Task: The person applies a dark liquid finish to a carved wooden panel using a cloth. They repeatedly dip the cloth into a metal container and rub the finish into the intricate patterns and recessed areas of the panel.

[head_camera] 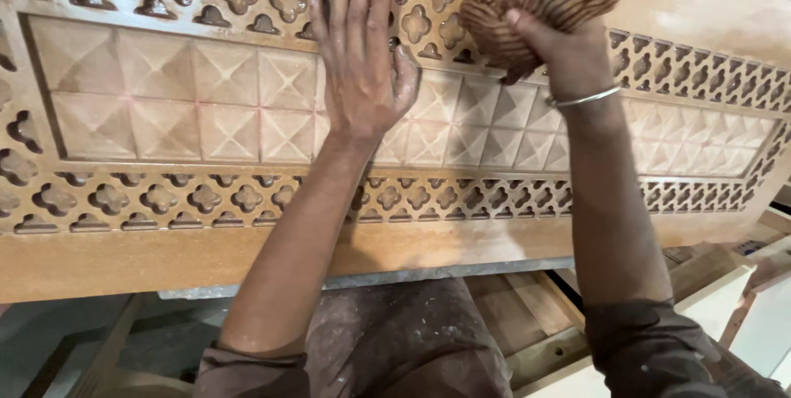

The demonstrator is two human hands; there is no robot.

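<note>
A carved wooden panel (165, 110), with a middle band of raised pyramid squares framed by pierced clover cutouts, is seen lying across the view. The left hand (360, 60) is laid flat on it near its far edge, fingers spread and empty, pressed over the cutouts and squares. Just to the right, a bunched striped brown cloth (535, 11) is gripped tightly in the right hand (568, 56), a thin metal bangle (587, 99) being worn at that wrist.
</note>
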